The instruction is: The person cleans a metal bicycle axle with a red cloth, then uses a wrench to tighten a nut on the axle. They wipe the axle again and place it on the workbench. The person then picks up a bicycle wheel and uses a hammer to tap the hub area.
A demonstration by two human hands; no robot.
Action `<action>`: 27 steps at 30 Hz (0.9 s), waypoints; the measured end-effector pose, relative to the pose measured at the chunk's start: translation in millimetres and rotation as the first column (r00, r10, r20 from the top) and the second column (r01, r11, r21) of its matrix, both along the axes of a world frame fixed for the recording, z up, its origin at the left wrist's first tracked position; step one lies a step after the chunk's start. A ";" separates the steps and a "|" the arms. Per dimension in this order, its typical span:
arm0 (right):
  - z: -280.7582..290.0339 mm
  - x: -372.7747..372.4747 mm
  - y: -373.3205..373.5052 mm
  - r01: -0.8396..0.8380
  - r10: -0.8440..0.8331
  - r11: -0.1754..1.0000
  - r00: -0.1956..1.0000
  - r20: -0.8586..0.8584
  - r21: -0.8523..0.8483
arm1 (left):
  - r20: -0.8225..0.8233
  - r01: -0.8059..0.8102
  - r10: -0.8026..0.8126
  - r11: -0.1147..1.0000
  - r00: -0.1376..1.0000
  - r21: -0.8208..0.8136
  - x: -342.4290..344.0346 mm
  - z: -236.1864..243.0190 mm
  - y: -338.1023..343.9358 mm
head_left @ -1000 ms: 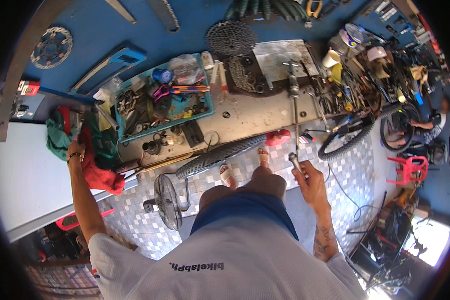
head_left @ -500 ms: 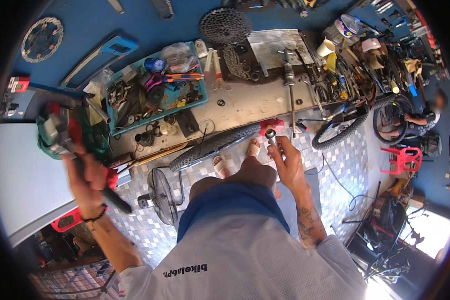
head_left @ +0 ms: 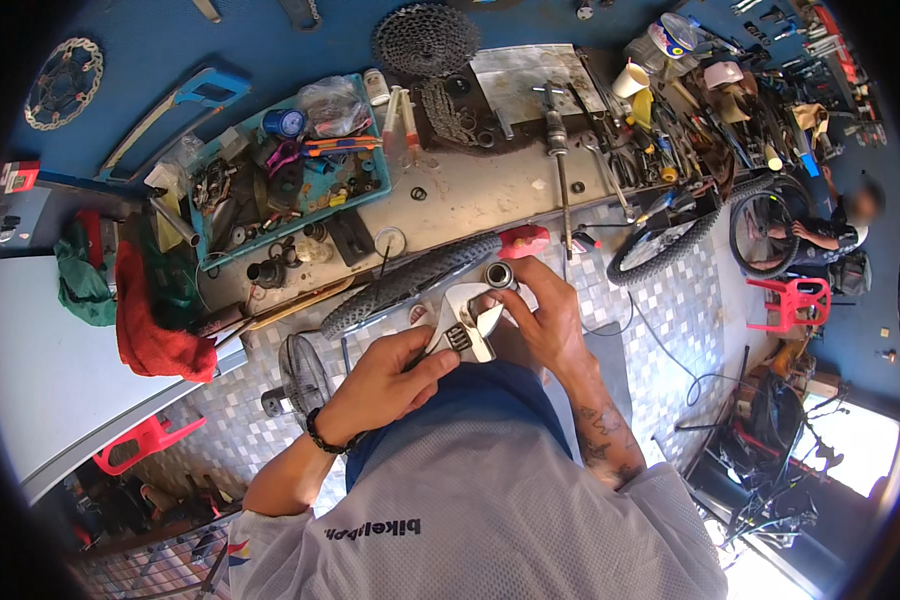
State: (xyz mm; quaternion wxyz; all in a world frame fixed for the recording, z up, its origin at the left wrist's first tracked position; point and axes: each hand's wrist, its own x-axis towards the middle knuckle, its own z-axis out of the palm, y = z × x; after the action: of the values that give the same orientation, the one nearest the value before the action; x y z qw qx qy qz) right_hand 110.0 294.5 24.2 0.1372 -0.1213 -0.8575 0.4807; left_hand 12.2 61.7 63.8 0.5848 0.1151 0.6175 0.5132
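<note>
The left hand, angled inward above blue shorts, wraps an adjustable wrench; the right hand, reaching across, pinches a metal socket at the wrench's mouth, contact between them unclear. A knobbly tire sits between the hands and the counter. The wrench's long axis slants forward and right, jaws leading; the socket's open end faces upward.

glare lower right, bright floor, curved black edges
</note>
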 end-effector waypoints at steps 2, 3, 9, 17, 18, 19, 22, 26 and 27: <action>-1.2 4.5 4.6 -0.055 0.057 0.996 0.998 -0.036 0.063 | -0.049 -0.003 0.004 1.000 0.999 0.016 0.8 -2.5 3.4; -1.8 7.4 5.5 -0.057 0.061 0.996 0.997 -0.051 0.070 | -0.076 0.003 -0.004 1.000 0.997 -0.010 1.2 -3.4 4.8; -2.8 19.4 6.1 -0.079 0.080 0.996 0.996 -0.047 0.036 | 0.029 -0.028 0.028 1.000 0.999 0.004 6.9 -6.6 12.3; -6.0 23.0 -5.7 -0.191 0.194 0.980 0.981 -0.033 0.059 | 0.001 -0.080 0.080 0.996 0.997 -0.048 19.5 -16.6 15.3; -7.2 24.0 -6.8 -0.176 0.178 0.982 0.983 -0.042 0.063 | 0.010 -0.085 0.085 0.996 0.996 -0.027 19.8 -17.0 13.7; -8.8 25.1 -7.6 -0.167 0.171 0.984 0.983 -0.062 0.068 | 0.033 -0.099 0.099 0.995 0.995 0.002 20.2 -17.6 12.6; -15.3 28.2 -7.6 -0.153 0.157 0.986 0.985 -0.075 0.063 | 0.061 -0.118 0.115 0.992 0.992 0.045 22.0 -18.9 10.7; -24.8 33.1 -6.6 -0.147 0.150 0.988 0.988 -0.040 0.055 | -0.023 -0.057 0.056 0.998 0.998 -0.026 25.1 -22.5 15.7; -26.8 33.6 -6.1 -0.148 0.149 0.988 0.988 -0.025 0.050 | -0.047 -0.037 0.035 0.998 0.998 -0.048 25.8 -23.8 18.6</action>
State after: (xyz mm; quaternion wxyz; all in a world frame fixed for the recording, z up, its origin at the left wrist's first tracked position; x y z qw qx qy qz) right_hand 143.6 288.4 -2.6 0.1162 -0.0468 -0.8733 0.4708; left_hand 38.0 80.4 40.0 0.5638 0.1013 0.6451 0.5056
